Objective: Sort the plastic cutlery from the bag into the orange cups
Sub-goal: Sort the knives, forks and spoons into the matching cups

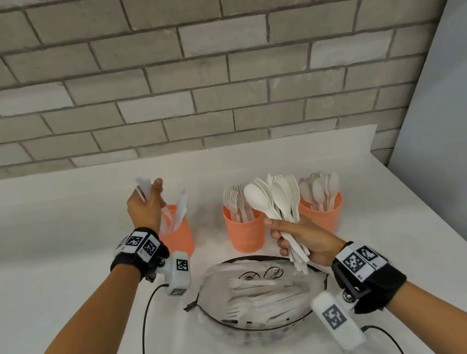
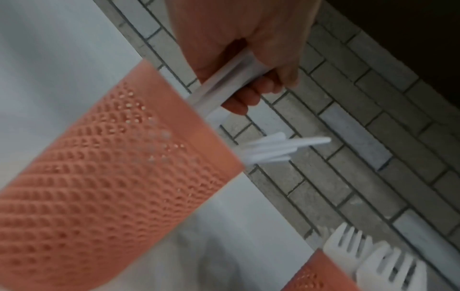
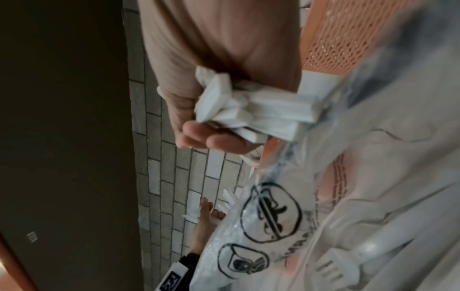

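Note:
Three orange perforated cups stand in a row on the white table. My left hand (image 1: 149, 196) (image 2: 248, 84) grips a few white plastic knives (image 1: 144, 186) (image 2: 224, 82) just above the left cup (image 1: 178, 234) (image 2: 107, 167), which holds more knives (image 2: 281, 146). The middle cup (image 1: 244, 232) holds forks and the right cup (image 1: 323, 215) holds spoons. My right hand (image 1: 287, 239) (image 3: 211, 137) grips a mixed bunch of spoons and forks (image 1: 277, 197) by the handles (image 3: 239, 106), between those two cups. The clear printed bag (image 1: 260, 290) (image 3: 336, 206) lies in front with cutlery left inside.
A grey brick wall (image 1: 210, 60) runs behind the table (image 1: 39, 234); its right edge (image 1: 428, 203) slants away beside a pale panel. Black cables (image 1: 143, 309) trail from both wrist cameras across the front of the table. Fork heads (image 2: 373, 258) of the middle cup show in the left wrist view.

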